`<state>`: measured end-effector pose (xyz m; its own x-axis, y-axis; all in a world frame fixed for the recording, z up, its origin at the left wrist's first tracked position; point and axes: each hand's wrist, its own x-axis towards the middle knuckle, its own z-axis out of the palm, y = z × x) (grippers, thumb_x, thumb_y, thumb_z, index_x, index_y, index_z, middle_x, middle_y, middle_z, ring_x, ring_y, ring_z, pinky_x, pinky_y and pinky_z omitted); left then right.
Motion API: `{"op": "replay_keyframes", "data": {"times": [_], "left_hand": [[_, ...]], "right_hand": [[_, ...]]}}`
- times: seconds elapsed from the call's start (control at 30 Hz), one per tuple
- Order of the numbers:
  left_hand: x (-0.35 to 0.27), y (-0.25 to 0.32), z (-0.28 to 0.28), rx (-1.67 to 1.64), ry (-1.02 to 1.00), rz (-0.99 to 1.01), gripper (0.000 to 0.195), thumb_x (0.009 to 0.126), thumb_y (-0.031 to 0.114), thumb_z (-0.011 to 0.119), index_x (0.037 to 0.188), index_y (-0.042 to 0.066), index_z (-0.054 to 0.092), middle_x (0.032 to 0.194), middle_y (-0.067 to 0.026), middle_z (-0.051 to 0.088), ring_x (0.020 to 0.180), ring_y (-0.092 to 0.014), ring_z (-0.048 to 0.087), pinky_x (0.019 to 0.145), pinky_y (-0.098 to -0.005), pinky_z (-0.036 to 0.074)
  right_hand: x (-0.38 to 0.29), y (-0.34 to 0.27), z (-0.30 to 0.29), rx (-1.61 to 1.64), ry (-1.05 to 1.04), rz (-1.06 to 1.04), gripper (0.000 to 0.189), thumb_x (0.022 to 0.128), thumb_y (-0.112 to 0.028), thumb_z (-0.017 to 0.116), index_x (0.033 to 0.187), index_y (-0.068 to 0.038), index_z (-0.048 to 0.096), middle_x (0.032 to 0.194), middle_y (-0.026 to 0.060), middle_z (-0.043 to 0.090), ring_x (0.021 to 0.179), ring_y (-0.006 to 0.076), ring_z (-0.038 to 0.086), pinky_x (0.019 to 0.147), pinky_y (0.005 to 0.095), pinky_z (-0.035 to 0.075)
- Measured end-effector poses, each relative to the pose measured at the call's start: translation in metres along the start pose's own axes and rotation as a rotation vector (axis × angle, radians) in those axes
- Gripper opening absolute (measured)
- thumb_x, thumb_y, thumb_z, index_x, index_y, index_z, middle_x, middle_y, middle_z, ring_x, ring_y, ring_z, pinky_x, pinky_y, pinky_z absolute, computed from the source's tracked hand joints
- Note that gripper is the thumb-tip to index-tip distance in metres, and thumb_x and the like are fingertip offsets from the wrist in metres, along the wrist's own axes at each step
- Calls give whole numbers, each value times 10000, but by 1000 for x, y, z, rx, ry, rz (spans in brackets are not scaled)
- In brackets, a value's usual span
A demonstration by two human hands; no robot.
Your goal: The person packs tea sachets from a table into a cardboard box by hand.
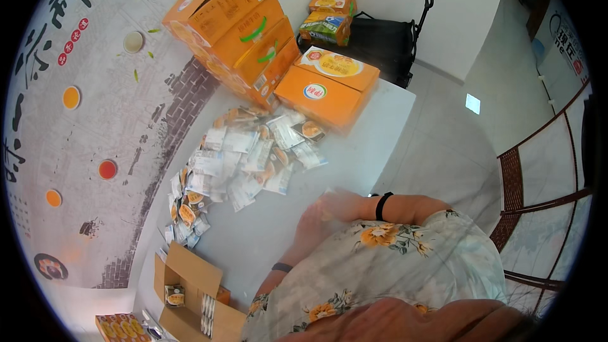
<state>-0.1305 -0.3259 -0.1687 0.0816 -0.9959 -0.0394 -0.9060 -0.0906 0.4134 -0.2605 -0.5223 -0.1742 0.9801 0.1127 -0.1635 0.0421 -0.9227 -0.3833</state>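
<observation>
My left hand (312, 218) and my right hand (343, 203) meet in front of my body, over the near edge of the white table (361, 152). Both are blurred and overlap. Whether a thing lies between their fingers I cannot make out. Beyond them spreads a loose heap of small flat packets (247, 152), some white side up, others showing a dark printed face with an orange picture. To the left an open cardboard box (192, 266) holds a dark packet (175, 296) and a row of packets (207, 316) on edge.
Orange cartons with green handles (242, 38) are stacked at the wall; the top one has raised flaps. A closed orange carton (327, 85) sits beside them. Past the table stands a black folding wagon (380, 42) with boxes. Small orange boxes (122, 327) lie at lower left.
</observation>
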Motion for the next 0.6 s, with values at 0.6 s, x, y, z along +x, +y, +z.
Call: {"op": "replay_keyframes", "data": {"times": [0.6], "left_hand": [[12,6,-13,155,-55,-44,702,954,360,580,1496,-1,319,1564,-208,309,1467,-343,278,1140,-596,239]], "right_hand": [[-24,-6,-17,-55,-11,9,724,958,-457,522,1498,-17,325,1572,201,303,1478,306,267,1186,541,194]]}}
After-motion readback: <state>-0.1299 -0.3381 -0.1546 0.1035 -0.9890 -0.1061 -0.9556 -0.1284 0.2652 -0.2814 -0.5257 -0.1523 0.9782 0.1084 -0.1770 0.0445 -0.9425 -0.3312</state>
